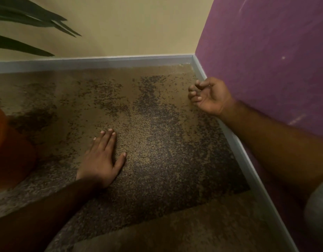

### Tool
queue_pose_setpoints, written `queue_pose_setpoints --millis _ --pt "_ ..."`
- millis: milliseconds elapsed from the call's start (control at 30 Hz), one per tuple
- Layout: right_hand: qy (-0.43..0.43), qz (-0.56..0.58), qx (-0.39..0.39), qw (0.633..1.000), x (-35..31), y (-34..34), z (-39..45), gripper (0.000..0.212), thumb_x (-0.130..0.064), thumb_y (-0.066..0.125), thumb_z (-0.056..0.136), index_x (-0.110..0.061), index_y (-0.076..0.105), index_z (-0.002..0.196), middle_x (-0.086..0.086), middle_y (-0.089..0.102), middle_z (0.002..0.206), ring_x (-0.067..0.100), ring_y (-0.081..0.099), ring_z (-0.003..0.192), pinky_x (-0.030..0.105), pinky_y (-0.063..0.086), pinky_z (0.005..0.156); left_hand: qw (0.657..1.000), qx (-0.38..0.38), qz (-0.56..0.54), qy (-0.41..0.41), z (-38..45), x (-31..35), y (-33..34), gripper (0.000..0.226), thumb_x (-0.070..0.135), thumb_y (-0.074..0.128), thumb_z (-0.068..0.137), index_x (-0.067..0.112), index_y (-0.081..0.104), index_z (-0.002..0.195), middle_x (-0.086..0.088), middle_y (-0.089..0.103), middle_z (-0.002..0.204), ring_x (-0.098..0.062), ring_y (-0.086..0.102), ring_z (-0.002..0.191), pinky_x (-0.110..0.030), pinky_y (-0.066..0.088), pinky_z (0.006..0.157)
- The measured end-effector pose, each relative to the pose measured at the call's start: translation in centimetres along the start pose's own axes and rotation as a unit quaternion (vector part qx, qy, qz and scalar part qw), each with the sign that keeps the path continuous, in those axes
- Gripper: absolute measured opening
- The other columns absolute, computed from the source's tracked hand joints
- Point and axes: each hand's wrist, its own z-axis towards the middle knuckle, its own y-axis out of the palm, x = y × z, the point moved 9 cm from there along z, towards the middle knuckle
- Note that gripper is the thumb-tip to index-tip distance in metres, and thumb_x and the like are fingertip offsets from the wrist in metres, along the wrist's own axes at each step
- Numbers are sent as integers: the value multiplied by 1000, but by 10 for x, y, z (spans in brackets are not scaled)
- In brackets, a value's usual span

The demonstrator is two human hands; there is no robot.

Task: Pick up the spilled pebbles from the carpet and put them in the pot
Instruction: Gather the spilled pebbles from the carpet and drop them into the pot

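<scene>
Small dark pebbles (pixel 153 110) lie scattered in patches over the tan carpet (pixel 73 99), thickest in the middle and toward the right. The orange pot (pixel 4 151) stands at the left edge, only partly in view. My left hand (pixel 102 157) rests flat on the carpet among the pebbles, fingers straight and spread. My right hand (pixel 208 96) hovers low beside the skirting near the room's corner. Its fingers are curled in toward the thumb, and a few dark bits show between the fingertips.
A cream wall (pixel 129 30) at the back and a purple wall (pixel 266 51) on the right meet in a corner, edged by a grey skirting board (pixel 235 140). Dark plant leaves (pixel 30 19) hang in at the top left. A lighter carpet strip (pixel 175 230) runs along the bottom.
</scene>
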Motion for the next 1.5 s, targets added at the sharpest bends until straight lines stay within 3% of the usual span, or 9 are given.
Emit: queue_pose_setpoints --millis 467,533,667,767,1133,1233,1300,1367,1500 --pt "112 -261 64 956 11 -45 -54 38 -46 47 95 -20 47 68 -5 36 55 9 32 45 15 21 31 999 -47 8 -7 5 0 9 87 67 11 87 11 13 153 -8 7 162 -23 4 149 -40 6 120" --pt "89 -451 104 882 6 -61 -67 37 -45 46 96 -20 48 69 -5 37 56 9 32 44 17 26 33 998 -60 1 -14 6 0 9 83 65 16 90 11 11 153 -8 4 162 -23 2 149 -40 5 121" --pt "37 -864 105 492 3 -62 -96 28 -19 51 94 -15 49 66 5 58 76 20 55 67 29 45 67 995 -99 -12 -16 4 2 9 81 60 28 93 10 6 153 -8 -3 162 -23 -3 149 -40 4 121" --pt "55 -935 101 335 26 -65 -114 10 -7 53 87 -7 61 81 10 66 98 30 67 96 37 55 80 993 -118 -7 -12 -3 3 9 82 59 31 93 9 5 153 -9 -4 162 -24 -3 149 -38 4 120" --pt "65 -985 29 156 66 -84 -139 33 -12 37 96 -9 65 113 10 65 121 29 62 111 42 51 90 989 -145 5 0 -25 -2 -2 78 50 42 94 10 10 153 -7 0 162 -24 6 149 -36 13 120" --pt "49 -981 28 186 62 -81 -139 29 -12 39 95 -8 65 109 10 66 117 30 64 107 41 52 87 990 -126 -62 -1 -27 -6 -6 64 31 44 97 9 19 152 -9 9 161 -26 13 148 -35 14 119" --pt "39 -959 42 278 55 -81 -136 24 -16 46 93 -7 67 98 9 68 102 30 66 98 36 51 76 991 -95 -96 13 -28 -6 -11 56 19 52 94 11 36 147 -10 25 157 -18 31 142 -33 25 115" --pt "21 -878 62 475 47 -82 -134 22 -23 56 89 -10 66 75 5 62 72 23 63 70 29 46 60 982 -89 -166 -8 -32 -15 -14 38 17 58 91 24 59 128 -14 51 138 3 54 114 -23 41 97" --pt "-12 -508 109 854 47 -85 -146 20 -20 55 90 -12 63 74 -4 44 50 11 37 41 20 28 38 931 -76 -344 -96 -39 -24 -15 18 21 54 95 33 68 95 -12 70 97 -31 65 90 -47 51 79"
